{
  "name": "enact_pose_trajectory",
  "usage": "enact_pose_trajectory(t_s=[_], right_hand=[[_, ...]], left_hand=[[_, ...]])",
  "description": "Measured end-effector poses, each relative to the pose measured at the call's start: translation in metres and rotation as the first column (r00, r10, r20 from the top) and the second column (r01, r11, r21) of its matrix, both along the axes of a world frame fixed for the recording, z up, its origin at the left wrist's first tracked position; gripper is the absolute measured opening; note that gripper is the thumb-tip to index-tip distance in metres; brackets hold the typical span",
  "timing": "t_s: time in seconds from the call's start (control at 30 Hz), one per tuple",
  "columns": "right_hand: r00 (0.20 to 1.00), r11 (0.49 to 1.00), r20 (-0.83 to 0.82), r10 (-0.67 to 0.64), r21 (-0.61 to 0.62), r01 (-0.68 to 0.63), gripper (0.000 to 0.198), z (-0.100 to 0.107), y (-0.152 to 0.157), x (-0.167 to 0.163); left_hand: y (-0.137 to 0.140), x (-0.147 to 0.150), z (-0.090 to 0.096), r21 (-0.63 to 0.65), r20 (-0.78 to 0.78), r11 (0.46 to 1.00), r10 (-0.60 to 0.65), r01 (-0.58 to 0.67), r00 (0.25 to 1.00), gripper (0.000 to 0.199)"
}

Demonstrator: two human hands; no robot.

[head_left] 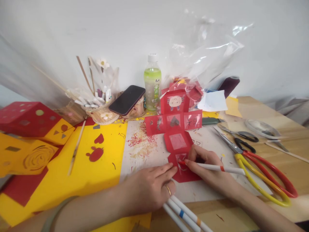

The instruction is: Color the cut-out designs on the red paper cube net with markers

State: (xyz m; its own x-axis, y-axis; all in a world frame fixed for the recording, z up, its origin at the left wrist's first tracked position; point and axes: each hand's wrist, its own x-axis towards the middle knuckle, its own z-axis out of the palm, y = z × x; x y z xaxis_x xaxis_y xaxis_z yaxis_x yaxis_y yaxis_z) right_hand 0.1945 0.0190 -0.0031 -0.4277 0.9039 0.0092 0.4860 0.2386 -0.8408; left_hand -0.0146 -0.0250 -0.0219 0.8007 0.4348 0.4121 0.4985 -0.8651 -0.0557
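My right hand (210, 164) pinches a white marker with a red band (227, 168). Its red tip touches the lowest panel of a red paper box net (177, 141), at a small window cut in it. My left hand (154, 183) is closed round three white markers (184, 214) whose ends stick out below the palm; blue and orange bands show on two. Its fingertips rest on the left edge of that same panel. The net lies unfolded, its upper flaps raised against the things behind, with a drawn face on the top panel and a heart shape in the middle.
Large scissors with red and yellow handles (263, 174) lie right, near smaller black-handled scissors (243, 138). Behind stand a green drink bottle (152, 85), a phone (127, 99) on a basket, and a clear plastic bag (205, 48). Yellow paper (103, 167) and a red box (26, 117) are left.
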Motion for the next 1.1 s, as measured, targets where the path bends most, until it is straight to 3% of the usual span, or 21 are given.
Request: enact_pose_trajectory(t_s=[1.1], right_hand=[[0.999, 0.998, 0.001, 0.048, -0.05, -0.048, 0.02, 0.0039, -0.0002, 0.0011]], left_hand=[[-0.0006, 0.0011, 0.0031, -0.02, 0.026, 1.0, -0.009, 0.009, 1.0, 0.02]])
